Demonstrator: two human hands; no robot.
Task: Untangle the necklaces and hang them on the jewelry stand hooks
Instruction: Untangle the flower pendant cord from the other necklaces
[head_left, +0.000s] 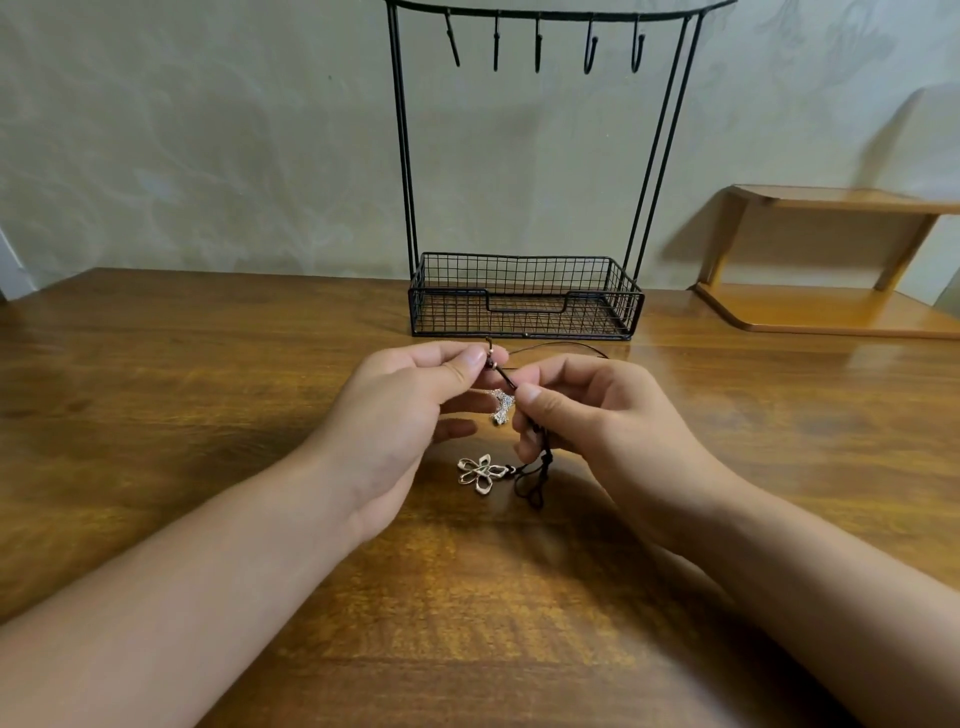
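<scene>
— Dark cord necklaces (525, 470) tangled, flower pendant (480, 472) flat on wood, silvery pendant (502, 406) dangling above?
— Yes; black wire stand (524, 296) upright behind, hooks (590, 52) bare

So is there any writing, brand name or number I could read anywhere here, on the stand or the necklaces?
None: no readable text shows anywhere.
The black jewelry stand bears no label or number.
The flower pendant and the silver pendant show only shapes, no lettering.
The wooden shelf and the table are unmarked.
</scene>
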